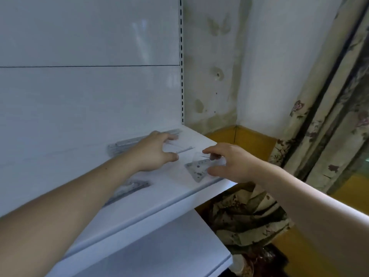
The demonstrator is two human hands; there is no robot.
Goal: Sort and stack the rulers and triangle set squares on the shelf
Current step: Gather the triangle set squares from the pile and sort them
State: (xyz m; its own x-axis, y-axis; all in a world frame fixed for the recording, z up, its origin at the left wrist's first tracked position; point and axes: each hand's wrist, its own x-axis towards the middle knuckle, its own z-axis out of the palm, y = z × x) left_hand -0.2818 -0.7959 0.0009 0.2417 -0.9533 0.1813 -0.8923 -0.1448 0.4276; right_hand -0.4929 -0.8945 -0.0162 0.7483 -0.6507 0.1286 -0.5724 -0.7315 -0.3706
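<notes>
Both bare forearms stretch forward, drawing closer together toward the hands; the left hand [154, 152] is palm down with a straight wrist, its fingers spread and bent in a loose claw, thumb pointing ahead. Whether it grips anything cannot be told; the right hand [231, 163] is just beside it, not touching it — forefinger and thumb curved like a pincer on the edges of a set square [196, 169]; its other fingers curl behind.

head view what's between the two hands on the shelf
Head view: bare white shelf, plus the thin edge of a clear piece at the left hand, short of the right hand.
</notes>
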